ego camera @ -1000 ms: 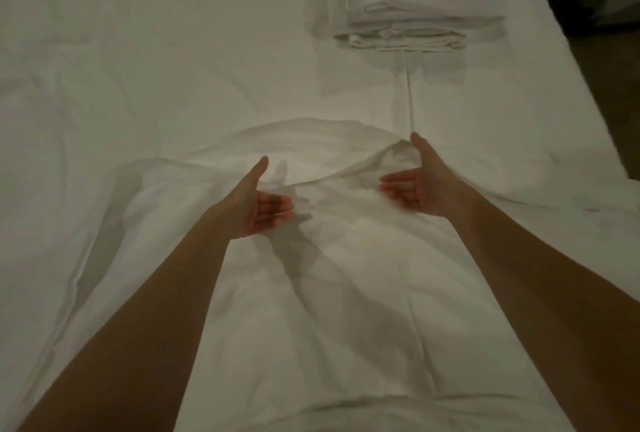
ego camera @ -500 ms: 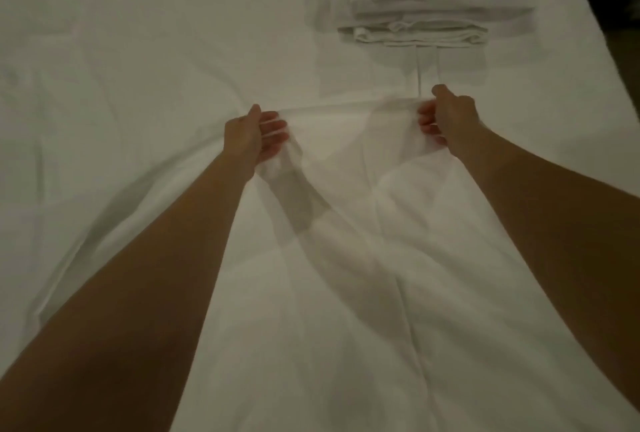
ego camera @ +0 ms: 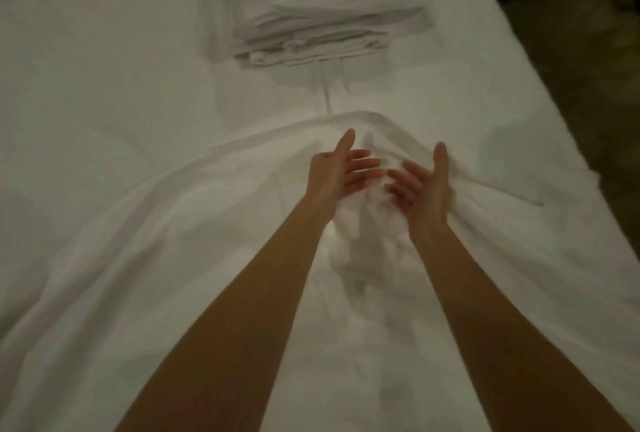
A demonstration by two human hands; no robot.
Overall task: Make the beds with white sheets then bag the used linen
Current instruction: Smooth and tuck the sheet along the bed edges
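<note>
A loose white sheet [ego camera: 194,223] lies rumpled across the near half of the bed, its far edge forming a raised fold just beyond my hands. My left hand [ego camera: 341,173] and my right hand [ego camera: 420,185] hover close together over the middle of that sheet, palms facing each other, fingers straight and spread, thumbs pointing away from me. Neither hand holds any cloth. Both forearms reach in from the bottom of the view.
A stack of folded white linen [ego camera: 325,29] sits on the bed beyond the hands. The bed [ego camera: 86,50] is covered in a flat white sheet. Its right edge [ego camera: 540,92] drops to a dark floor [ego camera: 588,68].
Half a second ago both hands gripped the sheet's far edge, wide apart. They have let go, pulled back toward me and come close together with fingers spread. The sheet edge has sagged.
</note>
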